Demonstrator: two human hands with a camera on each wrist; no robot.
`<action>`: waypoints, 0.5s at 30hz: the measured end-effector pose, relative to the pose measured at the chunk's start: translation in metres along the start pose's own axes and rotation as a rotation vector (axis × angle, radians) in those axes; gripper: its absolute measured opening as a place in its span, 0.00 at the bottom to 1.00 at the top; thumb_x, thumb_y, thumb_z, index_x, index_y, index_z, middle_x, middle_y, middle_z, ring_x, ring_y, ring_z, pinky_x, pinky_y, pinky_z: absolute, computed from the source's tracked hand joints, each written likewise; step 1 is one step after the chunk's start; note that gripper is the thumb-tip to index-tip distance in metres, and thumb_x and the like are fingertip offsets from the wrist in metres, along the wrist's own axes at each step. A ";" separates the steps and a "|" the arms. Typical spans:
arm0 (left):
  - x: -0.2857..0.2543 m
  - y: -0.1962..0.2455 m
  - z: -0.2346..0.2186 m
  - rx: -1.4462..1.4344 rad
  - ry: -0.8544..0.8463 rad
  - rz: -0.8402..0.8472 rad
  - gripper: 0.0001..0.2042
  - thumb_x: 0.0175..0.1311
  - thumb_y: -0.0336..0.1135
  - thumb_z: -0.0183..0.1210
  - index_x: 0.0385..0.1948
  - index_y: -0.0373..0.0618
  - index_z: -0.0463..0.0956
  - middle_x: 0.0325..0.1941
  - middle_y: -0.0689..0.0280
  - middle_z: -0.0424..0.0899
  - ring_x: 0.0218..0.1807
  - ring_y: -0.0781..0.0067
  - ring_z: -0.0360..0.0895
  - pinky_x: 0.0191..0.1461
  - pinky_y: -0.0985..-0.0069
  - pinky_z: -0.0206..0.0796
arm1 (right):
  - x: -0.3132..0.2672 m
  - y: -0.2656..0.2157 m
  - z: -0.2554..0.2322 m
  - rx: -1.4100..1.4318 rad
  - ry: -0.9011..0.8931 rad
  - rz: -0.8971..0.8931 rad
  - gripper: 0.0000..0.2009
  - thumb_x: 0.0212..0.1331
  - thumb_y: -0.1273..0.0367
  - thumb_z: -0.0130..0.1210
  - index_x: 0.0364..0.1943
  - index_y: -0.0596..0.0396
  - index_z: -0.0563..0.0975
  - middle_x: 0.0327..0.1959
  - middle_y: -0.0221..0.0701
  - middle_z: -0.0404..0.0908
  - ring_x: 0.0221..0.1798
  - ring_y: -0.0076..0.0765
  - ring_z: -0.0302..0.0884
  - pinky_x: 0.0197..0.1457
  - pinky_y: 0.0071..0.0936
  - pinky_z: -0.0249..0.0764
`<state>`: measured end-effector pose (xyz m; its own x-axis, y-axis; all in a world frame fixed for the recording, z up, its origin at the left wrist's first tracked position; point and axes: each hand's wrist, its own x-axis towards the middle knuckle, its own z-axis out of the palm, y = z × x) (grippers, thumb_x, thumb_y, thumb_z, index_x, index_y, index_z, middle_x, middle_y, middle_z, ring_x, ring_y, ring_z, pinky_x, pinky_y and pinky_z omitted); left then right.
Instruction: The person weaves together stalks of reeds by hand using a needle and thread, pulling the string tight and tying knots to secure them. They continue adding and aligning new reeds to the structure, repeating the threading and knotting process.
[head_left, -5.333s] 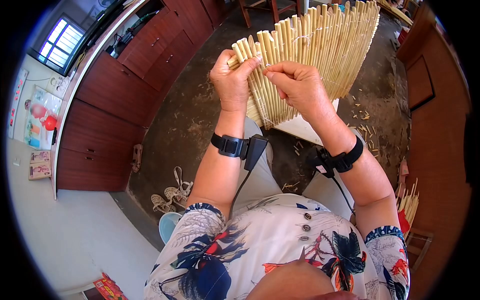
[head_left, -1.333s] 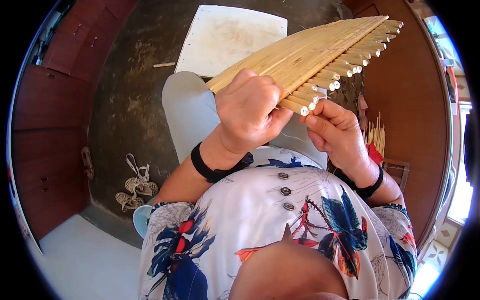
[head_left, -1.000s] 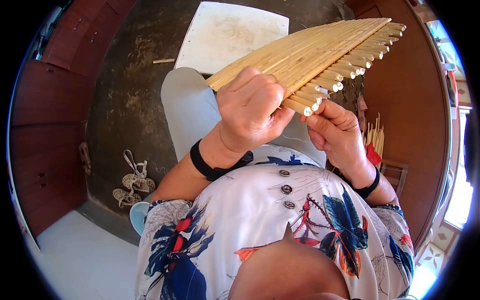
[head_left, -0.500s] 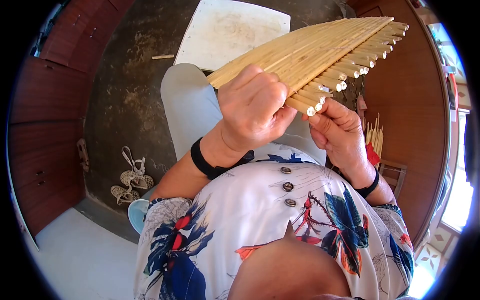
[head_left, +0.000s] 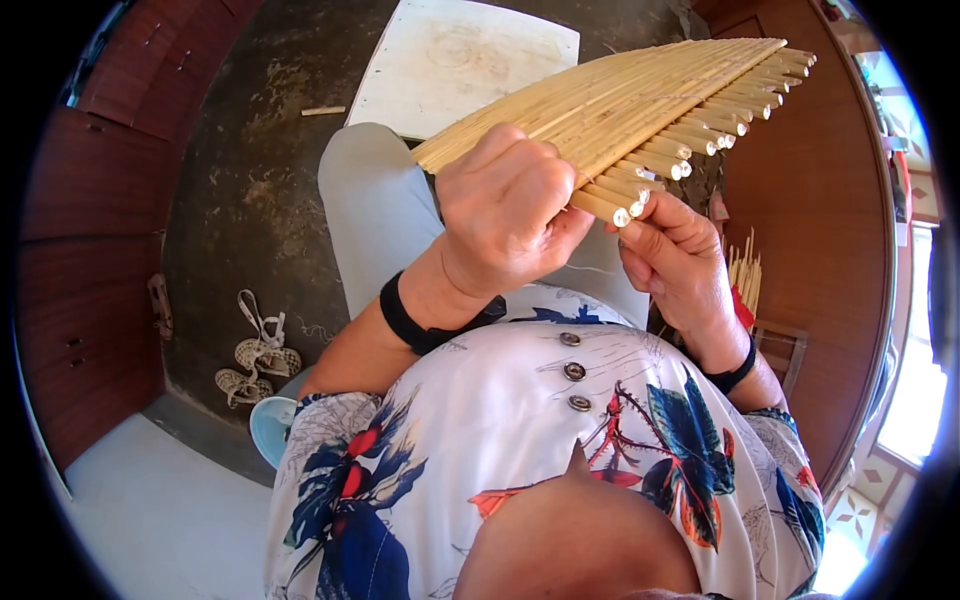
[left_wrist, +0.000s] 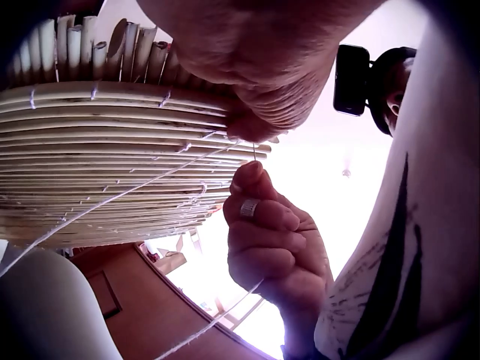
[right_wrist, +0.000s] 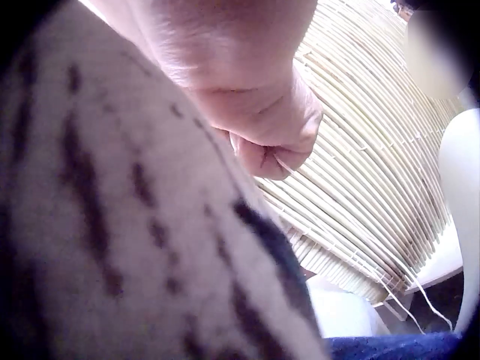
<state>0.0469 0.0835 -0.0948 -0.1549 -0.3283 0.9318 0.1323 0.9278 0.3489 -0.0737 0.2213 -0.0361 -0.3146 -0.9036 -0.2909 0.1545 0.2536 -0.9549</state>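
In the head view a panel of pale stalks (head_left: 600, 100) is held tilted above the lap, cut stalk ends along its right edge. The left hand (head_left: 508, 205) grips its near corner, fingers curled. Just right of that corner, the right hand (head_left: 675, 260) has thumb and forefinger together by the stalk ends. From below, in the left wrist view, the right hand (left_wrist: 270, 232) pinches a thin needle-like piece under the left hand (left_wrist: 255, 67). White thread (left_wrist: 120, 193) crosses the stalks (left_wrist: 97, 142). The right wrist view shows the right hand (right_wrist: 247, 97) with thread at its curled fingers.
A white board (head_left: 465, 65) stands beyond the knees. Shoes (head_left: 262, 360) and a light blue basin (head_left: 272, 425) are at the left on the floor. Wooden cabinets line the left side, a wooden panel (head_left: 810, 190) the right, with a bundle of stalks (head_left: 745, 275) beside it.
Since the oldest frame, the panel has turned from upright to tilted over the lap, and both hands have come closer to the body. Over the last second the hands have barely moved.
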 end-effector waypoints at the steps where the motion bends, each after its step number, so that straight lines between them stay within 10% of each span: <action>1: 0.000 0.000 0.000 -0.001 0.003 0.001 0.16 0.23 0.22 0.63 0.18 0.44 0.67 0.18 0.67 0.70 0.20 0.66 0.66 0.20 0.76 0.58 | 0.000 -0.003 -0.001 0.005 -0.049 0.016 0.05 0.66 0.73 0.49 0.40 0.58 0.76 0.21 0.19 0.69 0.20 0.10 0.57 0.21 0.11 0.50; 15: -0.001 0.006 0.001 -0.013 -0.049 0.014 0.14 0.25 0.25 0.63 0.20 0.44 0.71 0.19 0.68 0.70 0.21 0.69 0.67 0.21 0.77 0.59 | -0.013 -0.001 0.002 -0.068 0.060 0.069 0.05 0.65 0.73 0.50 0.37 0.59 0.77 0.17 0.19 0.67 0.19 0.11 0.57 0.21 0.11 0.51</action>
<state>0.0470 0.0896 -0.0935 -0.2001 -0.3057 0.9309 0.1476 0.9298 0.3371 -0.0682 0.2319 -0.0315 -0.3612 -0.8615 -0.3568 0.1146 0.3387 -0.9339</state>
